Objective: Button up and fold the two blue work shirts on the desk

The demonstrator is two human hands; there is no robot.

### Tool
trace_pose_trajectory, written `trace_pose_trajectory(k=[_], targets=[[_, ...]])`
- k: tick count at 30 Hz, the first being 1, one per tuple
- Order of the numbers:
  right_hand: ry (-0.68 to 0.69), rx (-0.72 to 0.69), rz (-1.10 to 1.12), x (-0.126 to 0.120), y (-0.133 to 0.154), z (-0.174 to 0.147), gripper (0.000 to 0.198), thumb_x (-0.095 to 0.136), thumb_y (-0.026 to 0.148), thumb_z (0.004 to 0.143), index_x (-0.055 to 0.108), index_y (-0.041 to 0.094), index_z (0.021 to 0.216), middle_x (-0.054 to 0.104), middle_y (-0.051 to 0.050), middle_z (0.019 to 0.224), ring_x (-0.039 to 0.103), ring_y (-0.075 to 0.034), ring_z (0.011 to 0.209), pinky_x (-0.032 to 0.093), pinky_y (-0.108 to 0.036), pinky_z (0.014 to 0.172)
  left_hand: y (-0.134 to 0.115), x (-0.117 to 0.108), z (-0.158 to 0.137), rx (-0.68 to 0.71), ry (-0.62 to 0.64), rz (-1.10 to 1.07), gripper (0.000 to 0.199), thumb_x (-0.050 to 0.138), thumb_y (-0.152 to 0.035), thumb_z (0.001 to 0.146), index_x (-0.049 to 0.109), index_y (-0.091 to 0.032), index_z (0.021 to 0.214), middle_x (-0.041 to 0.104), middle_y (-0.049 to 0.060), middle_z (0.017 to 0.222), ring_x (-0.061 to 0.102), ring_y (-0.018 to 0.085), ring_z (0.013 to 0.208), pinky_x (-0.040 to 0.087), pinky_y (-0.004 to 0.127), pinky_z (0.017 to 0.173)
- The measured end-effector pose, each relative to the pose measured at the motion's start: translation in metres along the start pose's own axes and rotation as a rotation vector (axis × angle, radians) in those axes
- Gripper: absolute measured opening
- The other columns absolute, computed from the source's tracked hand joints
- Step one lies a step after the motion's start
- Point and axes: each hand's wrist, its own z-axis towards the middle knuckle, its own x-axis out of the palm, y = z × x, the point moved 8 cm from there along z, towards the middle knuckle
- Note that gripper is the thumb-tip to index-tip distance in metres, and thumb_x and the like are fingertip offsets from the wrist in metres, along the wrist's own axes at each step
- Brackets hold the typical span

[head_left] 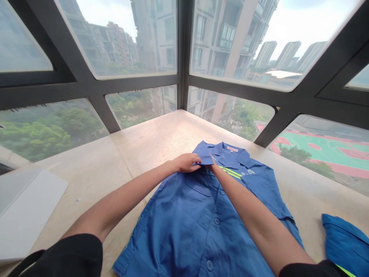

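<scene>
A blue work shirt (184, 215) lies front up, with its collar away from me, buttons down the front and yellow-green stripes across the chest. My left hand (188, 162) is closed on a raised, folded part of it near the upper left, fingers curled at the cloth's edge. My right hand (212, 166) reaches in at that same fold from the right. Cloth hides its fingers, so what it grips does not show. A label shows inside the collar, and a pale emblem sits on the chest at the right.
The shirt lies on a pale stone ledge (121, 154) below corner windows with dark frames (183, 57). At the left edge stands a white box-like object (31, 211). Another folded blue garment (346, 238) with a yellow-green stripe lies at the lower right.
</scene>
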Motion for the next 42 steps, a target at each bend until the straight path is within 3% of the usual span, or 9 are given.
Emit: trace_pose_trajectory(k=[5, 8, 10, 12, 16, 20, 24, 29, 42], targets=[[-0.182, 0.287, 0.016, -0.032, -0.041, -0.003, 0.034, 0.038, 0.015, 0.090, 0.069, 0.007, 0.104, 0.072, -0.012, 0.095, 0.067, -0.022, 0.082, 0.054, -0.034, 0.074, 0.026, 0.001, -0.002, -0.169, -0.116, -0.054, 0.037, 0.044, -0.043, 0.097, 0.070, -0.019, 0.111, 0.071, 0.009, 0.107, 0.067, 0.021, 0.099, 0.051, 0.030, 0.088], [-0.314, 0.344, 0.011, -0.049, -0.044, -0.010, 0.045, 0.035, 0.008, 0.080, 0.064, 0.008, 0.115, 0.070, -0.015, 0.109, 0.066, -0.024, 0.096, 0.052, -0.037, 0.086, 0.043, 0.008, 0.001, -0.220, -0.108, 0.053, 0.041, 0.044, -0.039, 0.097, 0.062, -0.015, 0.125, 0.064, 0.013, 0.127, 0.061, 0.024, 0.117, 0.046, 0.034, 0.099], [-0.358, 0.280, -0.006, -0.057, -0.032, -0.008, 0.047, 0.035, 0.006, 0.079, 0.064, 0.009, 0.116, 0.067, -0.016, 0.117, 0.062, -0.024, 0.108, 0.047, -0.038, 0.097, 0.046, 0.020, 0.004, -0.195, -0.051, 0.109, 0.049, 0.045, -0.041, 0.096, 0.054, -0.012, 0.135, 0.056, 0.016, 0.139, 0.052, 0.026, 0.130, 0.041, 0.037, 0.107], [-0.299, 0.151, -0.073, -0.056, -0.011, 0.004, 0.047, 0.037, 0.005, 0.080, 0.063, 0.009, 0.118, 0.065, -0.016, 0.123, 0.058, -0.024, 0.116, 0.043, -0.035, 0.102, 0.046, 0.036, 0.004, -0.168, 0.025, 0.137, 0.058, 0.043, -0.048, 0.096, 0.048, -0.009, 0.140, 0.047, 0.019, 0.148, 0.042, 0.028, 0.139, 0.036, 0.038, 0.112], [0.046, 0.007, -0.292, -0.026, 0.020, 0.040, 0.043, 0.036, 0.010, 0.089, 0.062, 0.011, 0.124, 0.063, -0.016, 0.129, 0.056, -0.025, 0.122, 0.040, -0.035, 0.105, 0.043, 0.064, -0.003, -0.176, 0.101, 0.147, 0.071, 0.034, -0.059, 0.096, 0.038, -0.011, 0.147, 0.034, 0.020, 0.156, 0.032, 0.031, 0.145, 0.029, 0.044, 0.115], [0.245, -0.055, -0.323, 0.009, 0.034, 0.058, 0.038, 0.045, 0.028, 0.095, 0.062, 0.015, 0.126, 0.057, -0.014, 0.140, 0.051, -0.027, 0.131, 0.035, -0.038, 0.111, 0.043, 0.074, -0.009, -0.213, 0.058, 0.143, 0.071, 0.027, -0.060, 0.097, 0.034, -0.013, 0.150, 0.032, 0.018, 0.158, 0.027, 0.031, 0.147, 0.022, 0.048, 0.118], [0.409, -0.086, -0.356, 0.038, 0.023, 0.042, 0.058, 0.047, 0.049, 0.095, 0.051, 0.012, 0.140, 0.036, -0.016, 0.157, 0.029, -0.031, 0.146, 0.023, -0.048, 0.118, 0.040, 0.072, -0.011, -0.197, -0.013, 0.158, 0.069, 0.028, -0.058, 0.098, 0.035, -0.014, 0.150, 0.034, 0.017, 0.158, 0.023, 0.031, 0.149, 0.021, 0.048, 0.119], [0.429, -0.071, -0.396, 0.043, -0.006, 0.025, 0.075, 0.017, 0.060, 0.100, 0.024, 0.010, 0.155, 0.015, -0.015, 0.164, 0.011, -0.027, 0.152, 0.010, -0.050, 0.121, 0.038, 0.075, -0.022, -0.211, 0.016, 0.155, 0.070, 0.024, -0.057, 0.099, 0.032, -0.012, 0.152, 0.030, 0.017, 0.159, 0.021, 0.030, 0.150, 0.018, 0.050, 0.120], [0.365, -0.071, -0.439, 0.038, -0.019, 0.030, 0.081, 0.012, 0.065, 0.097, 0.022, 0.010, 0.156, 0.018, -0.014, 0.163, 0.013, -0.025, 0.152, 0.011, -0.047, 0.122, 0.043, 0.068, -0.107, -0.318, -0.021, 0.175, 0.070, 0.025, -0.060, 0.098, 0.029, -0.018, 0.154, 0.029, 0.011, 0.160, 0.022, 0.026, 0.150, 0.016, 0.047, 0.122]])
